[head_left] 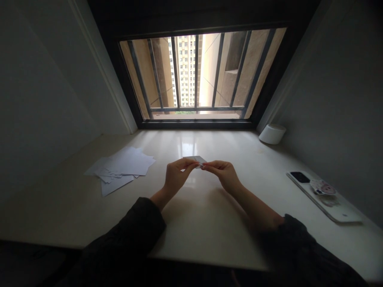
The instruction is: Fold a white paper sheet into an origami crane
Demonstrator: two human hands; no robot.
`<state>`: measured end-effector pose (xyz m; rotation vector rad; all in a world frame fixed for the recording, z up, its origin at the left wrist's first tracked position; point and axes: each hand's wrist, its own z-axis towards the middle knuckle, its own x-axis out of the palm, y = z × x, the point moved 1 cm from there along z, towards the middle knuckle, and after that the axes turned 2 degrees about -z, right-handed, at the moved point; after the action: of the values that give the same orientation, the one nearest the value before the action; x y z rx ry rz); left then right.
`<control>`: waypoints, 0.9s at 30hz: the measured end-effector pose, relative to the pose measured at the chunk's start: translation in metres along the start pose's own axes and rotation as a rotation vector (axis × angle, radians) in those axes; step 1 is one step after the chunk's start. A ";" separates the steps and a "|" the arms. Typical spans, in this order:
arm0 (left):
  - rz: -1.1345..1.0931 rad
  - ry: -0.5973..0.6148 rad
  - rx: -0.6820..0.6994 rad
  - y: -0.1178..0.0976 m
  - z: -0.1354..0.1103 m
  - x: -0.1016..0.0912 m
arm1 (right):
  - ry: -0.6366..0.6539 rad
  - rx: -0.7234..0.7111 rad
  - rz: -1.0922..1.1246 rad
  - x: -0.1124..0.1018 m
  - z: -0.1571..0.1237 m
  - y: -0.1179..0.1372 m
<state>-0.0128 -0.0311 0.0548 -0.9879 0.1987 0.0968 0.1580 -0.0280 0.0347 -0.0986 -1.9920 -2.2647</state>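
Note:
A small folded piece of white paper (198,160) is held above the middle of the pale table (194,223). My left hand (176,175) pinches its left side with thumb and fingers closed. From the other side, my right hand (223,172) grips the paper's right edge in the same pinched way. Both hands meet at the paper, a little above the tabletop. Dark sleeves cover both forearms.
A loose pile of white paper sheets (121,167) lies at the left of the table. A white phone (323,195) with a round sticker lies at the right. A white round container (272,133) stands by the barred window (197,75). Walls close in both sides.

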 end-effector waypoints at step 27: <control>-0.182 -0.019 -0.113 0.007 -0.001 0.003 | -0.053 0.031 0.137 0.005 0.000 -0.001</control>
<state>-0.0110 -0.0286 0.0482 -1.1126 0.0861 -0.0493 0.1531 -0.0279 0.0339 -0.2859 -1.9791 -2.1673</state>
